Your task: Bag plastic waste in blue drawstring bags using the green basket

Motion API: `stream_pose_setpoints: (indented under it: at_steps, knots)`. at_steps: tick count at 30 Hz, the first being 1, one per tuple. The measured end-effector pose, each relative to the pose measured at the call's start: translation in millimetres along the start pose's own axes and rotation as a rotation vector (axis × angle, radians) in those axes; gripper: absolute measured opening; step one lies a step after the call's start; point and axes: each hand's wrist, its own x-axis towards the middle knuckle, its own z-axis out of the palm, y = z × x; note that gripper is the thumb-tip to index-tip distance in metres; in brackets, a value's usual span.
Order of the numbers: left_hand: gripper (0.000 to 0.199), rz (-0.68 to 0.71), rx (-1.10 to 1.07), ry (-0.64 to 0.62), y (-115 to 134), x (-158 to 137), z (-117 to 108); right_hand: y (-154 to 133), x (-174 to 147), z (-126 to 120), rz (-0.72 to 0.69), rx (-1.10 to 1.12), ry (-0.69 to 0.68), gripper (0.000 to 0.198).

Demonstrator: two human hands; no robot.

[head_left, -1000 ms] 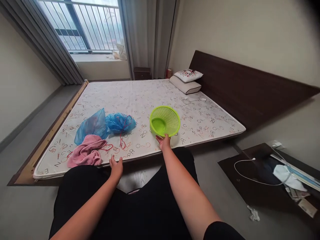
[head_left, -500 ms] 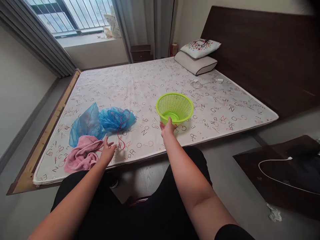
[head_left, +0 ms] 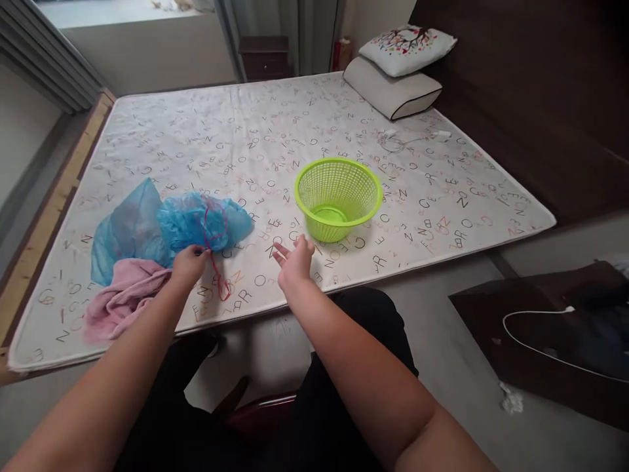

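Reaching forward over the near edge of the letter-printed white mattress [head_left: 304, 118], we are stretching both bare arms out. Our left hand [head_left: 189, 262] is pinching the thin red string [head_left: 216, 278] beside the crumpled blue plastic bag [head_left: 196, 223], just above the pink cloth [head_left: 122, 298]. Our right hand [head_left: 293, 259] is hovering open, fingers spread, holding nothing, near the lime-green perforated plastic basket [head_left: 338, 196], which is sitting upright mid-mattress. Scattered capitals such as Z, O, E and G are covering the mattress.
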Motion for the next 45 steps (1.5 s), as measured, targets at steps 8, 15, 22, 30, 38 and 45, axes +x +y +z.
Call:
stream_pose_setpoints:
  at_steps: [8,15,22,30,38,45]
  knots:
    - [0.045,-0.002,-0.715,-0.086,8.2,-113.0,-36.2,38.8,-40.5,8.4,0.039,-0.687,-0.659,0.016]
    - [0.039,0.174,-0.764,-0.285,22.7,-92.1,-28.9,60.2,-24.6,-1.4,-0.525,-1.025,-0.735,0.021]
    - [0.024,0.254,-0.455,-0.174,16.8,-82.0,-46.4,59.0,-0.6,4.6,-0.796,-1.163,-0.718,0.009]
    - [0.02,0.112,-0.364,0.129,-2.0,-57.8,-65.1,56.9,21.3,20.7,-0.704,-1.1,-0.558,0.013]
    - [0.052,0.311,-0.468,-0.072,8.5,-65.0,-46.4,62.4,19.8,17.6,-0.554,-0.966,-0.575,0.018]
    - [0.026,0.355,-0.343,-0.126,14.7,-72.0,-29.3,53.2,15.5,13.8,-0.79,-1.252,-0.557,0.028]
